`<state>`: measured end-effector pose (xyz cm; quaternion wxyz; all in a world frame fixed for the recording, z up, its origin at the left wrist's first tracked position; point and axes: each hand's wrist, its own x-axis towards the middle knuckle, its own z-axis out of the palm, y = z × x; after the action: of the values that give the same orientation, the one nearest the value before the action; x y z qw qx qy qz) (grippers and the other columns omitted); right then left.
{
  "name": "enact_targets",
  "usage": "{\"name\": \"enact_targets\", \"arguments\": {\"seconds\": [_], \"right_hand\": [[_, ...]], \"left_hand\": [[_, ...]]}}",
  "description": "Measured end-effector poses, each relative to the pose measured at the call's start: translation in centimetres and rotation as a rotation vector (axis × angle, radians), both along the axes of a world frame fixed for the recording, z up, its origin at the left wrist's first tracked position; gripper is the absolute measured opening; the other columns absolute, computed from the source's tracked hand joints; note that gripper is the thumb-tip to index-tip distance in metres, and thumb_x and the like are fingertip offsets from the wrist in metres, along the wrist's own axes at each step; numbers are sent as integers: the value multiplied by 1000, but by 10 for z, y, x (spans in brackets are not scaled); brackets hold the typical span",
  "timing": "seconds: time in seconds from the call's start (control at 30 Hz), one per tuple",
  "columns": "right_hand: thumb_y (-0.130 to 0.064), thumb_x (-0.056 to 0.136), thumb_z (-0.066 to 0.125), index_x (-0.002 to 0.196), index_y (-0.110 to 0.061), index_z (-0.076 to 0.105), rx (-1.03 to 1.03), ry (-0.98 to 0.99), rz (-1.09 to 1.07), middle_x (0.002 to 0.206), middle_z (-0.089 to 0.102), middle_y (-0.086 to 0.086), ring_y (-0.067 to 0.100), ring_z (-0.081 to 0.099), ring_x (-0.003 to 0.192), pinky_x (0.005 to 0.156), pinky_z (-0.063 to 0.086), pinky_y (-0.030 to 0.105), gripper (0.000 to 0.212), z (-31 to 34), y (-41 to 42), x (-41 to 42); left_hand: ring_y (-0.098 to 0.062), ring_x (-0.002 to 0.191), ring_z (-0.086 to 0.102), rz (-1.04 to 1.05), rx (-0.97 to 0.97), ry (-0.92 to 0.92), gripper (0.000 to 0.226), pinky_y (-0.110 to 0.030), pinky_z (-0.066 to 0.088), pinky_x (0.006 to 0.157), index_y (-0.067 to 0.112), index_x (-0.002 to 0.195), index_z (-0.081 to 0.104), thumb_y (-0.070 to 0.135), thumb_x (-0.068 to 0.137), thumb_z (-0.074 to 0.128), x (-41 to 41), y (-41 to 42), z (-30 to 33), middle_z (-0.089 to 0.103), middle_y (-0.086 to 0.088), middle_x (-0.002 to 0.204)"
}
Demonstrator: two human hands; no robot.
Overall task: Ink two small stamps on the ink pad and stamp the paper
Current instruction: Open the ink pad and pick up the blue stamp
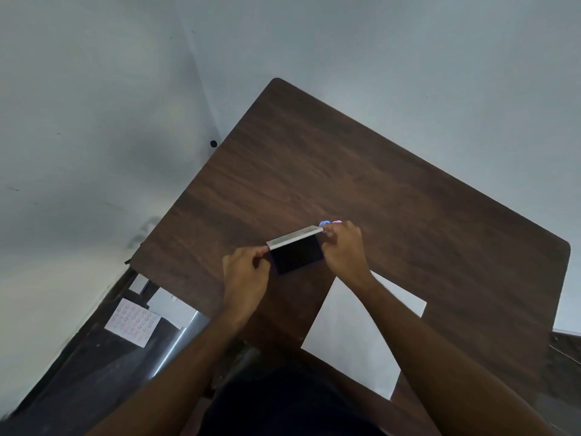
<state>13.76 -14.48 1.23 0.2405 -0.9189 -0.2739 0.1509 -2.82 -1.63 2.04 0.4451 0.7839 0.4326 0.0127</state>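
Left hand (245,272) and right hand (344,250) pinch opposite ends of a flat rectangular dark ink pad (297,258), its pale lid (294,237) raised, beside a smooth white paper sheet (345,335) on the wood-grain bench (345,168).

A dark wood-grain table (314,158) stands angled near pale walls (78,121). At near left, a lower dark surface (78,366) holds a dotted sheet (132,322) beside white cards (171,306).

Both bare forearms reach forward, slightly converging. Left hand (246,272) pinches with thumb and fingertips; right hand (344,247) has its fingers curled, pinching too.
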Motion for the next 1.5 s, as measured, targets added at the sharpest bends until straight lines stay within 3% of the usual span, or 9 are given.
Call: {"name": "enact_targets", "arguments": {"seconds": [0.17,0.33,0.4,0.57,0.87,1.07,1.2,1.33,1.5], "right_hand": [[-17,80,55,83,-23,63,-86,38,-20,87,60,-2,21,50,90,75,40,34,11,-6,11,14],[-31,76,61,108,-36,64,-126,15,20,93,42,-12,7,24,91,79,24,33,32,-6,28,31],[-34,76,61,109,-37,64,-161,27,29,95,43,-11,8,24,92,80,22,34,33,-7,35,36],[-25,74,57,113,-30,62,-264,73,109,101,44,-3,17,31,101,81,24,38,40,-6,51,40],[-30,70,60,112,-23,58,-412,93,150,109,42,5,25,32,108,86,27,44,43,-6,60,41],[-17,79,57,109,-16,65,-225,73,20,110,58,8,28,45,109,90,35,42,31,-1,49,46],[-1,87,54,99,5,68,57,90,-171,97,70,21,33,63,89,86,51,42,20,2,26,49],[-15,83,54,56,-14,51,-124,-10,103,59,52,5,22,47,60,64,37,34,27,-1,9,51],[-40,83,64,71,-22,50,-418,-86,269,87,63,3,19,52,87,84,42,33,26,-17,9,46]], "left_hand": [[-15,115,46,10,-35,-15,28,-31,39,94,23,110,70,11,95,50,12,18,-1,62,5,116],[-12,107,58,110,-174,-78,29,-26,50,87,17,116,67,9,95,50,25,29,-10,63,0,118],[-8,105,58,121,-235,-79,31,-19,47,81,19,119,65,10,96,48,29,33,-17,60,3,119],[-12,111,58,153,-347,-27,38,-39,50,98,19,126,61,6,94,45,38,42,-31,63,1,123],[-11,106,63,170,-396,-62,35,-41,54,94,16,123,63,9,92,49,46,38,-37,69,4,114],[-6,106,57,132,-250,-44,35,-23,48,89,18,126,62,8,95,50,39,38,-41,63,1,124],[-17,116,55,-131,87,-12,33,-33,51,96,15,126,62,9,95,54,33,39,-38,59,-5,127],[-20,118,54,-218,119,-44,29,-36,50,99,15,121,66,8,95,54,38,38,-32,59,-6,127],[-18,115,57,-201,124,-153,25,-36,51,98,12,111,71,3,93,56,47,30,-20,65,-6,118]]}}
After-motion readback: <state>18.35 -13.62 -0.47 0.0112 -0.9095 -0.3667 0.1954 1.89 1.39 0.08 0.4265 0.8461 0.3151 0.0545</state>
